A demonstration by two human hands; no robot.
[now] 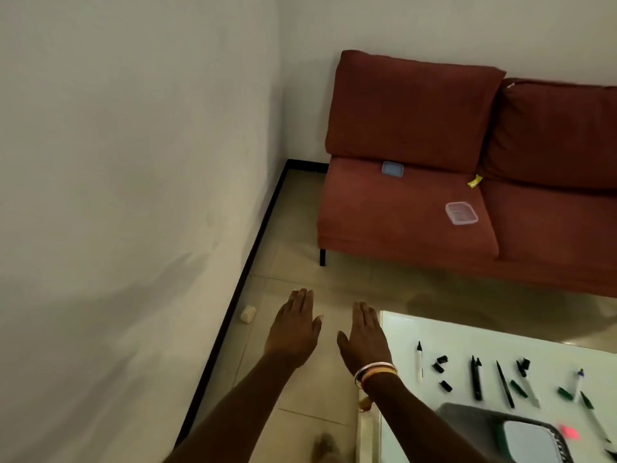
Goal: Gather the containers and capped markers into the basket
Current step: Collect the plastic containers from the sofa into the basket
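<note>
Head view: both your hands hang flat and released, fingers straight, holding nothing. Your left hand (293, 325) is over the floor and your right hand (364, 339) is just beside it, at the desk (467, 332) corner.

The likeliest slip is sweeping bare-tipped markers (476, 379) into the basket (467, 411). Several lie to the right of your right hand with loose caps (440, 362) beside them, and the task wants only capped ones. Blur hides which pens are closed, so check each tip.

The clear container (461, 212) sits on the sofa (384, 208) seat, well ahead of your right hand. Reaching for it from here probably means leaning past the desk corner, where your forearm could knock the pens.

A blue flat piece (392, 169) lies farther ahead by the back cushion; I cannot tell whether it is a lid or a container. A yellow wrapper (474, 181) lies near it and is no part of the job. A small pale lump (248, 314) sits on the floor, left of your left hand.
</note>
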